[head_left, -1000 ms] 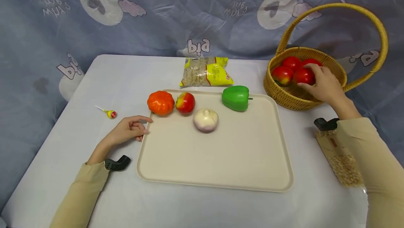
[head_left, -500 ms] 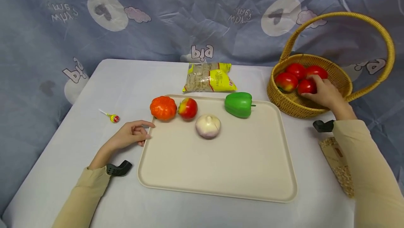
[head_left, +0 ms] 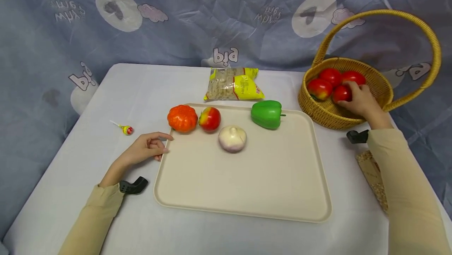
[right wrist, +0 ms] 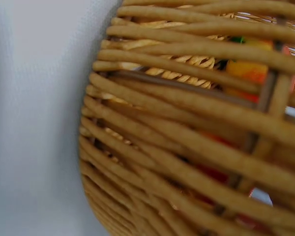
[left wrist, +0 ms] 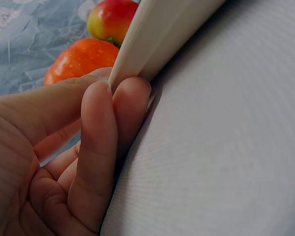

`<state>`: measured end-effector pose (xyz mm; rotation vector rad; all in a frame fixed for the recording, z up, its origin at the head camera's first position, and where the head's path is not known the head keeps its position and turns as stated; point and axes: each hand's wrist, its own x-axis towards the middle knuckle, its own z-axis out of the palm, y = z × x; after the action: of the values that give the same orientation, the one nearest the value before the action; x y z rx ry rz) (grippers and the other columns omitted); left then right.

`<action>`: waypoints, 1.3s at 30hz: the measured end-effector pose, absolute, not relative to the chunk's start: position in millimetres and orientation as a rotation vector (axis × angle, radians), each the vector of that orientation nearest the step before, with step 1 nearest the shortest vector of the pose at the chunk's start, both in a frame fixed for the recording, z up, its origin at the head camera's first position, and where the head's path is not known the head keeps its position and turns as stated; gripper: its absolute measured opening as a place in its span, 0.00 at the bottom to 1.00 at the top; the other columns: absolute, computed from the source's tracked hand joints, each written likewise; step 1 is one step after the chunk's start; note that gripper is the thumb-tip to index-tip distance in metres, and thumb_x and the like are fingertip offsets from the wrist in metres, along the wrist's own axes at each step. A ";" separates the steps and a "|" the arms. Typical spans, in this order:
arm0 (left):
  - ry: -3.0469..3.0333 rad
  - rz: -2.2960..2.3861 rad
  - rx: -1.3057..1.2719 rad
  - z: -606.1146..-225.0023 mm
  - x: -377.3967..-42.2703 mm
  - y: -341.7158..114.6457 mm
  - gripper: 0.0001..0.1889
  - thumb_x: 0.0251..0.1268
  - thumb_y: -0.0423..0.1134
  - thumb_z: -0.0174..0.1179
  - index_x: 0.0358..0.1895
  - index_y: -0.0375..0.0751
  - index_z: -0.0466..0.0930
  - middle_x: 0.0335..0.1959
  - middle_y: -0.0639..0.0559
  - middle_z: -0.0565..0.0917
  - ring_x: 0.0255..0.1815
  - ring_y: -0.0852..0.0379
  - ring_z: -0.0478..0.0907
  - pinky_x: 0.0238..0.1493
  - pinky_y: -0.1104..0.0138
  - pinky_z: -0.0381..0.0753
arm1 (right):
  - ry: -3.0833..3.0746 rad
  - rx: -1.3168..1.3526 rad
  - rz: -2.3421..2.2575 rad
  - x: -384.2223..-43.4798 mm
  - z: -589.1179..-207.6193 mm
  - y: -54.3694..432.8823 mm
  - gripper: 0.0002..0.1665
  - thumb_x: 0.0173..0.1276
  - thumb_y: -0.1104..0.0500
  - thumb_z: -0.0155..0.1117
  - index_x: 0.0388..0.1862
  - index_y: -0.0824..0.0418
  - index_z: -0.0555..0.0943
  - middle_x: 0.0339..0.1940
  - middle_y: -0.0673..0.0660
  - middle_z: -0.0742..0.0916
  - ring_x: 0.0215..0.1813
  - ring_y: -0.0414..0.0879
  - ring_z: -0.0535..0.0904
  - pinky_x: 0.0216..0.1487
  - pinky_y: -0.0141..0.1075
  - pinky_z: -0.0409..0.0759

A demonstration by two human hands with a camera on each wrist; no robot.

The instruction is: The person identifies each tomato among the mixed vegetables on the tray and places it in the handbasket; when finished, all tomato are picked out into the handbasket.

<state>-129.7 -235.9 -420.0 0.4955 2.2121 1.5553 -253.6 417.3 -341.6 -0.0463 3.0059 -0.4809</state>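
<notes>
At the left rim of the beige tray (head_left: pixel 243 180), my left hand (head_left: pixel 141 149) pinches the edge; in the left wrist view the fingertips meet at the tray rim (left wrist: pixel 137 54). My right hand (head_left: pixel 363 100) reaches into the wicker basket (head_left: pixel 326 115), its thumb and fingers around a red fruit (head_left: pixel 340 94). Several more red fruits (head_left: pixel 319 89) lie beside it. On the tray sit an orange pumpkin (head_left: pixel 182 118), a red-and-yellow fruit (head_left: pixel 210 119), a garlic bulb (head_left: pixel 232 139) and a green bell pepper (head_left: pixel 267 114). In the right wrist view, basket weave (right wrist: pixel 187 113) hides the right hand.
The basket's tall handle (head_left: pixel 381 12) arches above the right hand. Behind the tray lies a yellow packaged bag (head_left: pixel 234 85). A lollipop (head_left: pixel 126 130) is left of the tray. Partly under the right sleeve lies a bag of grains (head_left: pixel 372 172).
My right hand has lowered the red fruit slightly among the others in the basket. The right forearm has shifted left over the grain bag. The left hand stays at the tray rim.
</notes>
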 end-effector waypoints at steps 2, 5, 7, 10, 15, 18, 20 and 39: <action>2.213 1.553 0.494 -418.6 -131.3 -234.9 0.21 0.61 0.30 0.59 0.58 0.31 0.70 0.23 0.58 0.82 0.20 0.63 0.79 0.24 0.68 0.82 | 3.003 -0.033 -0.478 -252.8 -339.3 417.7 0.42 0.66 0.52 0.58 0.71 0.63 0.50 0.62 0.88 0.54 0.57 0.83 0.56 0.58 0.74 0.55; 2.206 1.551 0.482 -417.5 -132.8 -234.1 0.21 0.61 0.30 0.59 0.58 0.31 0.70 0.23 0.59 0.82 0.20 0.63 0.79 0.24 0.68 0.83 | 2.997 -0.018 -0.460 -251.4 -335.3 417.2 0.44 0.66 0.51 0.58 0.73 0.61 0.48 0.63 0.88 0.53 0.57 0.84 0.55 0.57 0.75 0.56; 2.208 1.547 0.478 -417.7 -133.3 -234.0 0.21 0.61 0.30 0.59 0.58 0.30 0.70 0.23 0.59 0.82 0.20 0.63 0.79 0.25 0.68 0.83 | 2.993 -0.010 -0.451 -250.0 -332.6 416.2 0.46 0.66 0.50 0.58 0.73 0.60 0.46 0.63 0.88 0.52 0.57 0.85 0.55 0.57 0.75 0.56; 2.213 1.543 0.479 -418.7 -133.9 -233.7 0.21 0.61 0.30 0.59 0.58 0.30 0.70 0.23 0.59 0.82 0.20 0.63 0.79 0.24 0.68 0.83 | 2.988 0.019 -0.447 -246.0 -328.4 413.9 0.47 0.66 0.49 0.58 0.74 0.59 0.44 0.64 0.87 0.52 0.57 0.85 0.56 0.57 0.75 0.56; 2.217 1.547 0.482 -419.4 -134.8 -233.5 0.21 0.61 0.30 0.59 0.57 0.28 0.69 0.23 0.58 0.82 0.20 0.63 0.79 0.24 0.68 0.83 | 3.004 0.055 -0.446 -237.6 -321.4 408.7 0.46 0.68 0.47 0.53 0.75 0.57 0.42 0.65 0.86 0.51 0.57 0.85 0.57 0.56 0.75 0.56; 2.215 1.549 0.477 -418.4 -134.9 -233.9 0.21 0.61 0.29 0.59 0.57 0.27 0.69 0.24 0.56 0.82 0.20 0.63 0.79 0.24 0.69 0.83 | 3.039 0.045 -0.455 -233.3 -316.7 403.0 0.44 0.68 0.48 0.52 0.75 0.58 0.43 0.66 0.84 0.53 0.57 0.84 0.56 0.56 0.75 0.56; 2.215 1.546 0.481 -417.7 -134.7 -234.3 0.21 0.61 0.29 0.59 0.57 0.27 0.69 0.24 0.55 0.82 0.20 0.63 0.79 0.24 0.69 0.83 | 3.067 0.034 -0.471 -230.1 -313.3 398.3 0.43 0.69 0.49 0.51 0.75 0.58 0.45 0.66 0.84 0.54 0.58 0.83 0.57 0.56 0.75 0.56; 2.212 1.539 0.459 -419.3 -132.4 -235.4 0.21 0.61 0.30 0.59 0.58 0.30 0.70 0.23 0.59 0.82 0.21 0.64 0.79 0.25 0.68 0.83 | 3.402 -0.305 -0.666 -194.3 -295.7 330.7 0.32 0.63 0.63 0.59 0.66 0.64 0.64 0.55 0.76 0.69 0.56 0.69 0.64 0.54 0.65 0.65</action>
<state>-132.4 -235.4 -419.3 0.4590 2.2117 1.5392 -194.3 330.7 -295.7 -0.3047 3.4020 -0.6658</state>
